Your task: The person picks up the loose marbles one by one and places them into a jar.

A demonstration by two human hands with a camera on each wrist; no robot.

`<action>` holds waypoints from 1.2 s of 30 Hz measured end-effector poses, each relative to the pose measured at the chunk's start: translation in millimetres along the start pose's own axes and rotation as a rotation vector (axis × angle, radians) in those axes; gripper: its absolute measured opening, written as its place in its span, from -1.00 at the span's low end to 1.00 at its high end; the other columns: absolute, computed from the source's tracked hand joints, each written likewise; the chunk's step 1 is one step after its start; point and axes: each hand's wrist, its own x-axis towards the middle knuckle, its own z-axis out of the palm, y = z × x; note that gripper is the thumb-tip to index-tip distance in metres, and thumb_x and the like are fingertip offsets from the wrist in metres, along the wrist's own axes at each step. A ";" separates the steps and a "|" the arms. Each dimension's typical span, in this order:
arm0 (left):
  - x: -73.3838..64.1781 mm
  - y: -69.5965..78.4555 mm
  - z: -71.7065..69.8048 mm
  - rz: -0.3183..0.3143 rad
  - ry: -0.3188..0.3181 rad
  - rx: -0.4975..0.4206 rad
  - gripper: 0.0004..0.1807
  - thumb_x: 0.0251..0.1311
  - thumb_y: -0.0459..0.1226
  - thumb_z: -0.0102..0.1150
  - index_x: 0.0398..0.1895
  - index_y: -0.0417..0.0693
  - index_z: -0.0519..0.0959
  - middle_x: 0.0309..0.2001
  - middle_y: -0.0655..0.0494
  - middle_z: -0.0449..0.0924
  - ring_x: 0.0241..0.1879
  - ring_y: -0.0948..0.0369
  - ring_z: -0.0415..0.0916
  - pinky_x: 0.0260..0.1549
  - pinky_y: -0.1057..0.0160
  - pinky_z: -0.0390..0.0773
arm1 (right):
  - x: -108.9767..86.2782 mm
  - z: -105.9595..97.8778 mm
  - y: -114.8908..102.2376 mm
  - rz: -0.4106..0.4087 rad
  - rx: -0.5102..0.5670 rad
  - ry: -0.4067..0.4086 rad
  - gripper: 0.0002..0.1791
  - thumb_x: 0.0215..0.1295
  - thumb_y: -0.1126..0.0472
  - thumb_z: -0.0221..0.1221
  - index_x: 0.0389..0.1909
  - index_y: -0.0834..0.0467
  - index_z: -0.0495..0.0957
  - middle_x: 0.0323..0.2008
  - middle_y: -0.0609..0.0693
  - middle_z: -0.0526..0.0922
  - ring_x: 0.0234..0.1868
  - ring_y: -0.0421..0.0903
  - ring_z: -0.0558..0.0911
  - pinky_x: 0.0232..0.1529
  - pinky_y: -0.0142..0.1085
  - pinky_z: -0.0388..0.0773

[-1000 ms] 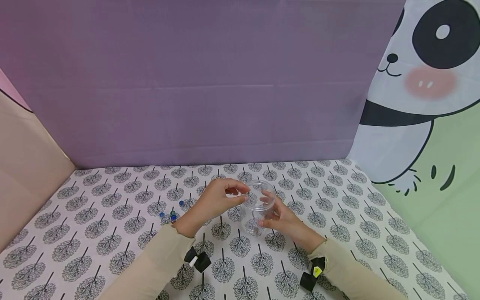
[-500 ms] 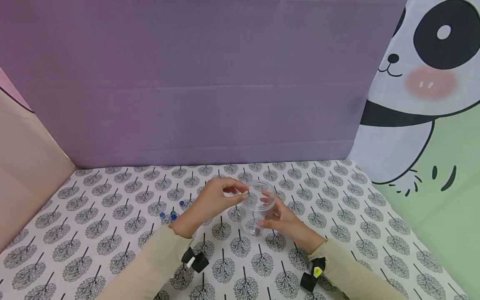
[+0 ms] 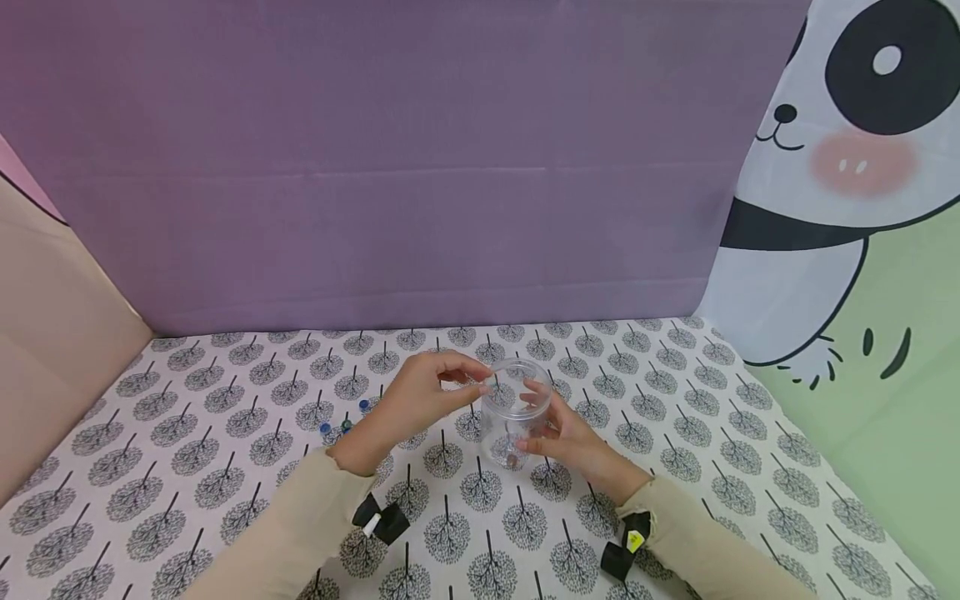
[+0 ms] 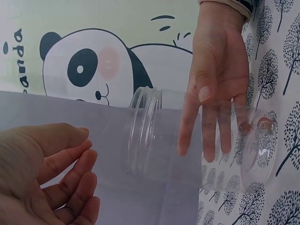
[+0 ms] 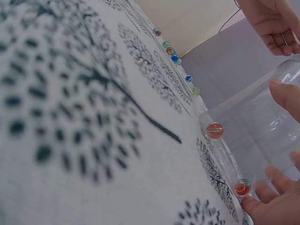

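A clear plastic jar (image 3: 497,429) stands upright on the patterned cloth in the head view, its mouth uncovered. Around its right side my right hand (image 3: 573,446) holds it, thumb in front and fingers behind. Two orange-red marbles, one upper (image 5: 215,130) and one lower (image 5: 243,187) in the right wrist view, lie at the bottom of the jar. Just left of the rim is my left hand (image 3: 427,400); in the left wrist view its thumb and fingers (image 4: 75,190) are loosely bent, apart from the jar, with nothing visible between them.
Left of the jar, several glass marbles lie on the cloth, among them a blue one (image 3: 363,406) and a green one (image 3: 347,425). My left forearm partly covers that spot. A purple wall (image 3: 420,208) rises behind the cloth.
My left hand has drawn slightly left from the jar's rim. A reddish marble now shows at the jar's bottom, where none was visible in the earliest frame. The right hand has stayed still.
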 end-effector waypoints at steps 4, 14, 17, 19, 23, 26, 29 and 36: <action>-3.0 0.8 -4.1 -0.001 0.001 0.001 -0.81 0.11 -0.27 0.29 -0.18 0.01 0.68 -0.16 0.21 0.64 -0.19 0.22 0.49 -0.13 0.17 0.49 | 0.1 0.5 -0.7 0.003 0.002 0.004 0.01 0.07 0.20 0.35 0.46 -0.08 -0.06 0.42 0.12 0.09 0.35 0.25 0.20 0.29 0.10 0.16; -9.2 -5.7 -11.7 -0.005 0.007 0.029 -0.79 0.11 -0.28 0.28 -0.15 -0.01 0.67 -0.18 0.21 0.64 -0.21 0.23 0.49 -0.09 0.16 0.48 | -0.2 1.6 -2.4 0.011 -0.003 0.027 0.01 0.04 0.21 0.36 0.45 -0.09 -0.04 0.41 0.09 0.11 0.36 0.23 0.20 0.31 0.10 0.12; -11.7 -7.5 -14.3 -0.012 0.010 0.031 -0.79 0.10 -0.29 0.29 -0.16 -0.01 0.67 -0.16 0.20 0.65 -0.22 0.24 0.50 -0.07 0.16 0.48 | -0.5 2.1 -2.9 0.009 -0.004 0.031 0.01 0.04 0.23 0.36 0.46 -0.07 -0.03 0.41 0.08 0.12 0.36 0.22 0.20 0.31 0.09 0.13; -13.4 -10.0 -15.9 -0.007 0.010 0.032 -0.79 0.10 -0.30 0.28 -0.16 -0.02 0.67 -0.14 0.15 0.65 -0.23 0.24 0.51 -0.06 0.14 0.49 | -0.9 2.1 -2.9 0.009 -0.001 0.032 0.01 0.04 0.24 0.35 0.45 -0.08 -0.03 0.41 0.08 0.12 0.36 0.22 0.20 0.31 0.08 0.13; -16.7 -16.7 -19.0 -0.020 0.012 0.027 -0.79 0.09 -0.30 0.29 -0.17 -0.03 0.67 -0.13 0.11 0.65 -0.21 0.23 0.52 -0.07 0.13 0.49 | -1.1 2.0 -2.5 0.012 0.015 0.026 0.00 0.04 0.24 0.35 0.45 -0.12 -0.02 0.41 0.10 0.10 0.36 0.24 0.20 0.30 0.07 0.16; -19.4 -21.8 -21.6 -0.035 0.016 0.038 -0.79 0.08 -0.29 0.29 -0.17 -0.02 0.67 -0.13 0.12 0.65 -0.19 0.22 0.51 -0.06 0.10 0.49 | -1.1 1.9 -2.4 0.012 0.020 0.020 0.00 0.05 0.24 0.34 0.45 -0.12 -0.02 0.42 0.11 0.09 0.35 0.25 0.20 0.28 0.07 0.20; -22.9 -27.2 -24.1 -0.049 0.020 0.059 -0.80 0.09 -0.28 0.29 -0.18 -0.01 0.67 -0.13 0.14 0.65 -0.18 0.21 0.50 -0.05 0.09 0.49 | -1.2 1.9 -2.4 0.011 0.016 0.019 -0.01 0.06 0.24 0.34 0.44 -0.13 -0.02 0.42 0.12 0.09 0.34 0.26 0.21 0.26 0.07 0.23; -32.1 -36.2 -32.3 -0.064 0.037 0.077 -0.79 0.10 -0.28 0.29 -0.17 -0.05 0.67 -0.13 0.11 0.64 -0.17 0.18 0.51 -0.07 0.09 0.50 | -1.2 1.9 -2.1 0.004 0.028 0.012 0.01 0.06 0.24 0.34 0.45 -0.09 -0.05 0.42 0.12 0.08 0.34 0.26 0.21 0.26 0.07 0.23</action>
